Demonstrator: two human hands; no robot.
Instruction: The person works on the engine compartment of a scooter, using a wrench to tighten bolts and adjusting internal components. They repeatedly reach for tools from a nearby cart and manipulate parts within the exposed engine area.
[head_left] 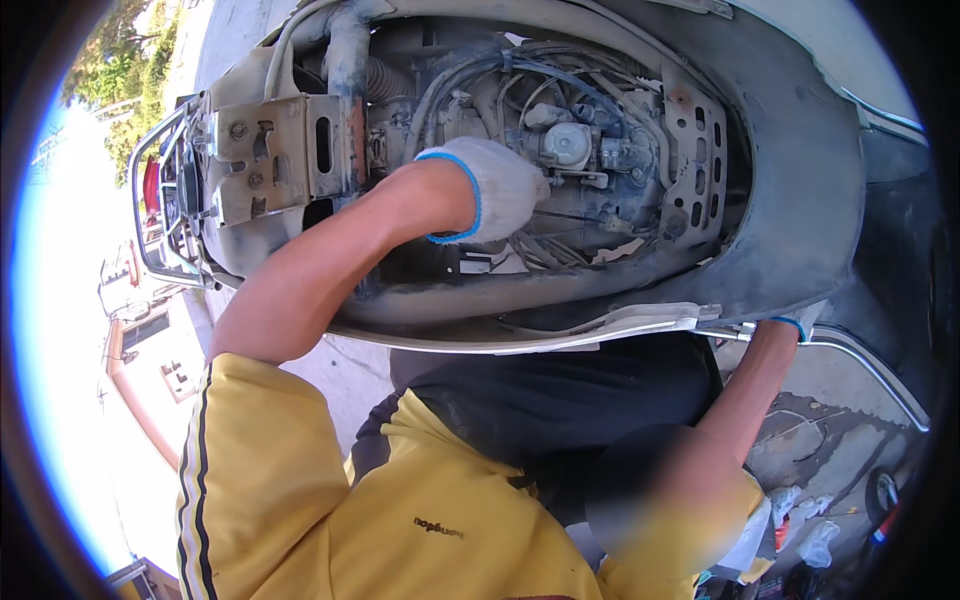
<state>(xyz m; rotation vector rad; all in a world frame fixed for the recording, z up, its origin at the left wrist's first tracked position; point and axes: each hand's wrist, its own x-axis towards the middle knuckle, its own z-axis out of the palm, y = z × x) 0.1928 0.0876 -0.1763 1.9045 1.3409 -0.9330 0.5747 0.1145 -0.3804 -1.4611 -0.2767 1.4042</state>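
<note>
A dusty scooter lies before me with its engine bay point(400, 255) uncovered. My left hand point(500, 190), in a white knit glove with a blue cuff, reaches into the middle of the bay. Its fingers curl downward; whatever they grip is hidden beneath the glove. Just right of it sits a carburetor point(567, 147) with a round grey cap, among dark hoses point(545, 65) and cables. My right hand point(812, 312), gloved too, is at the lower edge of the dark body panel point(800, 180) at the right. Only its cuff and a bit of glove show, and its fingers are hidden.
A slotted metal bracket point(692, 165) crosses the bay's right end, and a dusty plate point(250, 160) its left. Beyond that is a rear rack point(150, 200). A chrome tube point(875, 375) curves at lower right. Plastic bags point(820, 542) and a small wheel point(882, 490) lie on the ground.
</note>
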